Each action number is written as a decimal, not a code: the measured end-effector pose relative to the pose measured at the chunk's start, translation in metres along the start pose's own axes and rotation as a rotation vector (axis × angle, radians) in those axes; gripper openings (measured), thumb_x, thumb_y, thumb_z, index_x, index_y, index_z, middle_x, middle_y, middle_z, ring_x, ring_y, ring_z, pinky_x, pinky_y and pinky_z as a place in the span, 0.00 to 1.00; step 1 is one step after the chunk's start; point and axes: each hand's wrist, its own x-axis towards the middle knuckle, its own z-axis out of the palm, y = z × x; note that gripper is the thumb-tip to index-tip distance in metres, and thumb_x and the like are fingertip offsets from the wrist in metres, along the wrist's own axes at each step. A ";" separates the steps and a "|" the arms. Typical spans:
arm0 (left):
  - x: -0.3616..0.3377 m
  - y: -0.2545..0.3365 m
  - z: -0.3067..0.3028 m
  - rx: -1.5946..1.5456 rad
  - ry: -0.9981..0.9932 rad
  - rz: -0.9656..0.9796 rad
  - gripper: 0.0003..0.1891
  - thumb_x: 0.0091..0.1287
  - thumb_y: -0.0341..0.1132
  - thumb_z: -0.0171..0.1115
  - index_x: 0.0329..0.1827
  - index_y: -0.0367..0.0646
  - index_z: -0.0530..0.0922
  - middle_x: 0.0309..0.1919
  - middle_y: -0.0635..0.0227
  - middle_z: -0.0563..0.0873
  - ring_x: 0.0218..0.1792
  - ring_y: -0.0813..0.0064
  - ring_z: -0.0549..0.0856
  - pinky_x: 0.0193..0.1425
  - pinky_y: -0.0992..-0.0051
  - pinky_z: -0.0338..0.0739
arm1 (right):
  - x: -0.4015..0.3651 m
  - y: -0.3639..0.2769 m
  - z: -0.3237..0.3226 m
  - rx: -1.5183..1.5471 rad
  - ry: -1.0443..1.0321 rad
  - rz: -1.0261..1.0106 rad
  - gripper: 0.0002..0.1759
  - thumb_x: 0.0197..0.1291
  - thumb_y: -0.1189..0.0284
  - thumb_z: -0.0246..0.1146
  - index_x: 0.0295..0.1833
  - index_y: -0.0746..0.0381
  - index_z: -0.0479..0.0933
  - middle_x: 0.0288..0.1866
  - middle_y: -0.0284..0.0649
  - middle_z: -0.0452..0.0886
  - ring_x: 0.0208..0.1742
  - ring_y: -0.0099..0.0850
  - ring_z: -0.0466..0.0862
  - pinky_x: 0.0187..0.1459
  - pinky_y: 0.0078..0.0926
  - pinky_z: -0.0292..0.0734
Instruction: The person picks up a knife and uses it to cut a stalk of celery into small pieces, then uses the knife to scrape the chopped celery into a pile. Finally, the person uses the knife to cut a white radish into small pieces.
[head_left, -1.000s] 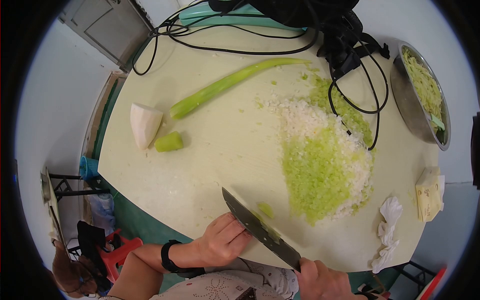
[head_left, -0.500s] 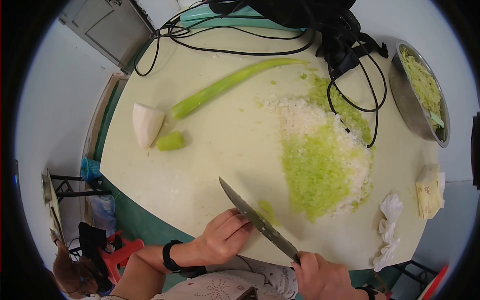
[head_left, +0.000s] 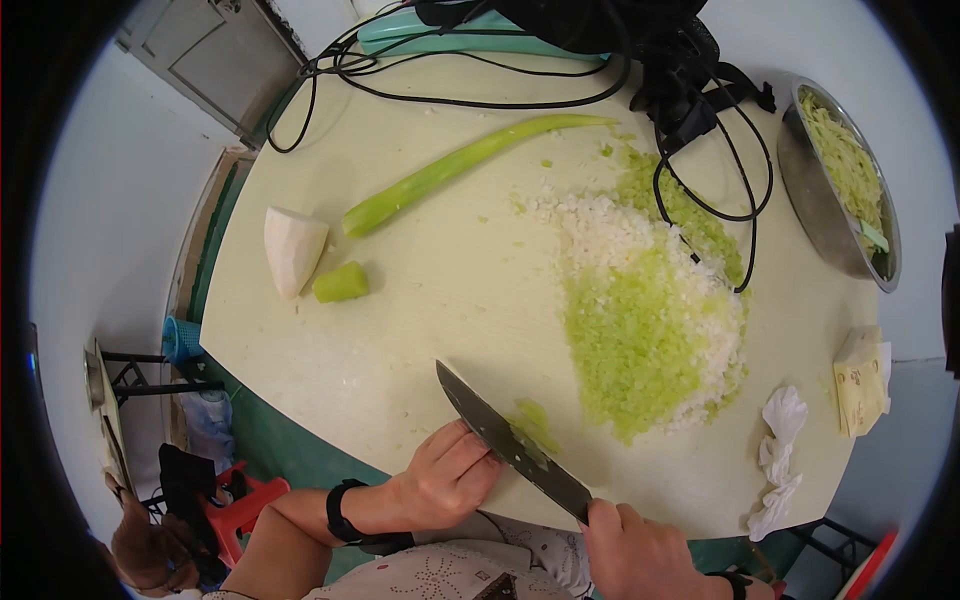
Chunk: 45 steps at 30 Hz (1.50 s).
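My right hand point(head_left: 640, 555) grips the handle of a kitchen knife point(head_left: 510, 440), whose dark blade slants up and left over the table's near edge. Close against the blade, my left hand point(head_left: 448, 478) has its fingers curled inward; whatever they hold is hidden. Thin green slices point(head_left: 533, 418) lie just beyond the blade. Farther right spreads a heap of finely chopped green vegetable point(head_left: 635, 340) with chopped white pieces point(head_left: 590, 230) beside it. To the left are a long peeled green stem point(head_left: 440, 185), a short green chunk point(head_left: 342, 282) and a white peeled vegetable piece point(head_left: 293, 250).
A metal bowl point(head_left: 825, 200) of pale green shreds stands at the right. Black cables point(head_left: 480, 103) and a black bag point(head_left: 680, 50) lie at the back, one cable reaching over the chopped heap. Crumpled tissues point(head_left: 783, 430) and a tissue pack point(head_left: 860, 385) sit near the right edge.
The knife blade has tilted and shifted slightly down and left, and more green slices show beyond it. My left hand stays curled in nearly the same place.
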 end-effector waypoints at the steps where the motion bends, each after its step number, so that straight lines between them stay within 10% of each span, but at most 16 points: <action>1: 0.000 0.000 0.000 0.000 0.003 0.007 0.11 0.41 0.21 0.61 0.31 0.26 0.78 0.38 0.50 0.80 0.37 0.55 0.81 0.39 0.67 0.80 | 0.002 -0.001 0.002 -0.004 0.004 0.004 0.07 0.58 0.78 0.53 0.34 0.64 0.60 0.21 0.45 0.69 0.17 0.42 0.75 0.18 0.32 0.72; 9: 0.007 0.000 -0.003 -0.150 0.041 -0.125 0.11 0.47 0.20 0.65 0.35 0.33 0.79 0.35 0.58 0.79 0.37 0.60 0.81 0.40 0.69 0.79 | 0.004 0.008 0.007 0.122 0.265 -0.040 0.10 0.58 0.76 0.55 0.45 0.67 0.68 0.20 0.47 0.73 0.14 0.39 0.74 0.16 0.29 0.71; 12: 0.010 0.001 -0.016 -0.307 -0.041 -0.347 0.12 0.49 0.20 0.65 0.38 0.37 0.80 0.35 0.61 0.79 0.37 0.62 0.80 0.40 0.69 0.77 | -0.006 0.000 -0.011 0.180 0.206 0.250 0.10 0.63 0.69 0.58 0.41 0.65 0.68 0.20 0.47 0.75 0.21 0.48 0.77 0.23 0.40 0.71; 19: 0.043 -0.013 -0.026 -0.192 -0.299 -0.079 0.20 0.51 0.24 0.67 0.50 0.41 0.78 0.51 0.60 0.74 0.42 0.64 0.79 0.45 0.71 0.77 | -0.013 0.017 0.005 0.306 0.273 0.169 0.12 0.64 0.69 0.56 0.38 0.67 0.65 0.16 0.52 0.72 0.20 0.53 0.75 0.22 0.46 0.67; 25: 0.044 -0.011 -0.022 -0.178 -0.380 -0.096 0.15 0.52 0.26 0.63 0.44 0.36 0.80 0.40 0.59 0.77 0.44 0.60 0.79 0.48 0.67 0.76 | -0.011 0.020 0.013 0.410 0.342 0.154 0.12 0.64 0.70 0.56 0.37 0.68 0.65 0.17 0.55 0.71 0.23 0.57 0.75 0.23 0.47 0.65; 28: 0.038 -0.005 -0.017 -0.149 -0.275 -0.131 0.12 0.51 0.26 0.64 0.40 0.36 0.80 0.36 0.60 0.78 0.40 0.60 0.79 0.44 0.66 0.76 | -0.010 0.021 0.020 0.403 0.362 0.161 0.14 0.64 0.66 0.57 0.36 0.68 0.66 0.17 0.47 0.70 0.18 0.41 0.74 0.23 0.35 0.65; 37: 0.025 0.007 0.003 0.087 0.106 -0.287 0.09 0.53 0.28 0.66 0.36 0.37 0.80 0.32 0.61 0.78 0.34 0.60 0.80 0.39 0.66 0.77 | -0.008 0.024 0.024 0.442 0.403 0.097 0.15 0.65 0.66 0.56 0.39 0.69 0.67 0.14 0.43 0.71 0.13 0.33 0.74 0.19 0.29 0.67; 40: 0.026 0.006 0.000 -0.002 0.108 -0.370 0.07 0.56 0.27 0.64 0.37 0.36 0.80 0.33 0.60 0.79 0.34 0.59 0.81 0.38 0.66 0.77 | -0.007 0.019 0.022 0.525 0.381 0.111 0.14 0.64 0.68 0.56 0.38 0.70 0.65 0.19 0.57 0.71 0.24 0.58 0.74 0.24 0.46 0.64; 45: 0.031 -0.002 -0.019 -0.200 0.196 -0.463 0.08 0.60 0.24 0.59 0.41 0.35 0.81 0.33 0.60 0.81 0.30 0.62 0.81 0.36 0.70 0.77 | -0.008 0.020 0.020 0.773 0.234 0.189 0.14 0.66 0.66 0.56 0.37 0.67 0.65 0.16 0.43 0.71 0.16 0.37 0.74 0.19 0.33 0.66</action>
